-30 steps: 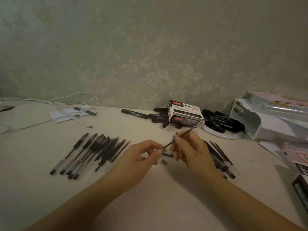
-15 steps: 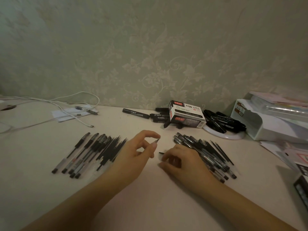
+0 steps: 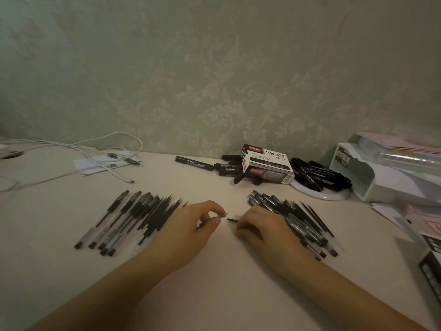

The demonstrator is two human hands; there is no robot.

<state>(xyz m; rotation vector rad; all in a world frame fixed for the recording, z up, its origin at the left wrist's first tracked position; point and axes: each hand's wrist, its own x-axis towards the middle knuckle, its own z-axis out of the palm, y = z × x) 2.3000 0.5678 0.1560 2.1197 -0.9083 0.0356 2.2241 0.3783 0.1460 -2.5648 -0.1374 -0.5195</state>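
Pen tip point(image 3: 223, 214), small, is pinched between thumb and forefinger of the left hand point(image 3: 191, 225), just above the surface point(image 3: 214, 283). Right hand point(image 3: 260, 228) rests curled beside it, fingertips at a thin black refill point(image 3: 231, 220); whether it grips cannot be told. Loose pens point(image 3: 298, 218) lie against its outer side.

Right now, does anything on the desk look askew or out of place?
The marker box by the wall sits tilted, seemingly propped on loose black markers rather than flat on the desk. Nothing looks spilled or broken.
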